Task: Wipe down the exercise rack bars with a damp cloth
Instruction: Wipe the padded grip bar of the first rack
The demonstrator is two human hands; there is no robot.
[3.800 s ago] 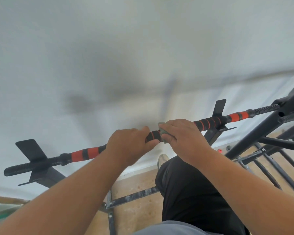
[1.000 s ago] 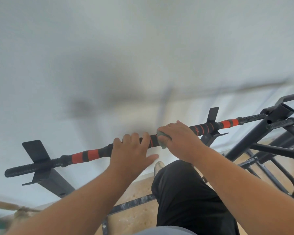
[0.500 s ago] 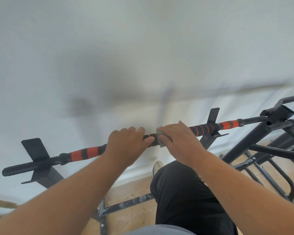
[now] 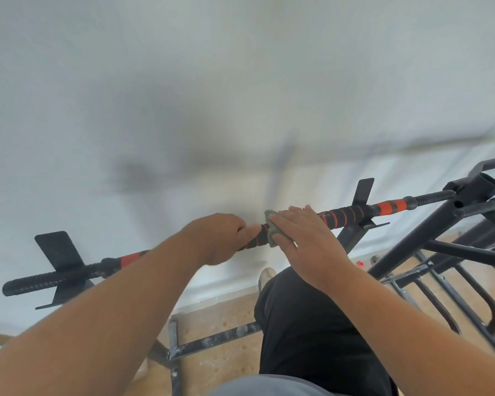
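The bar (image 4: 343,217) runs across in front of me, up high, from low on the left to higher on the right, with black and orange grips on it. Nearest to me are my two arms reaching up, and my leg in black trousers (image 4: 312,332) below them. My left hand (image 4: 220,238) grips the bar, fingers curled round it. Just beside it, my right hand (image 4: 306,238) lies flat on top of the green cloth (image 4: 271,228), fingers straight and close together, pressing it on the bar. I think the cloth could slip out, because I only press it and do not wrap it. I could also bump my left hand, since the two hands almost touch. Farther off are the black rack frame (image 4: 429,224) and a white wall (image 4: 240,81).
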